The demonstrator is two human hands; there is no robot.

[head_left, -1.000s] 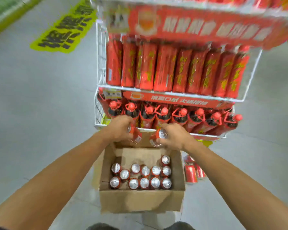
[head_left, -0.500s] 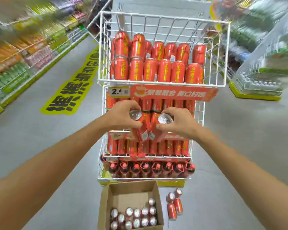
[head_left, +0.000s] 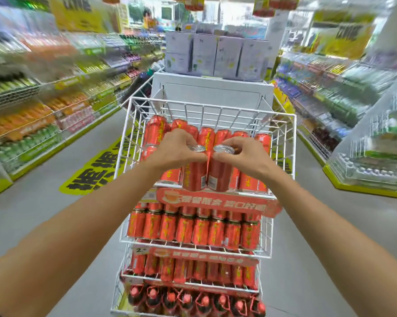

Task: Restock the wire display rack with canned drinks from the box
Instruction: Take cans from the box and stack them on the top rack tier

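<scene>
Cans gripped in left hand, right hand, shelves blurred

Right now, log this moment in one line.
left hand: grips left can | right hand: grips right can | both upright, side by side, at top basket

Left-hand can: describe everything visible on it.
The left-hand can is slim, red, metal-looking, with yellowish lettering, a silver top and a pale label patch low on its side. Upright, it is gripped at the rim from above by the left hand, at the top wire basket's front, close beside the right hand's can.
</scene>
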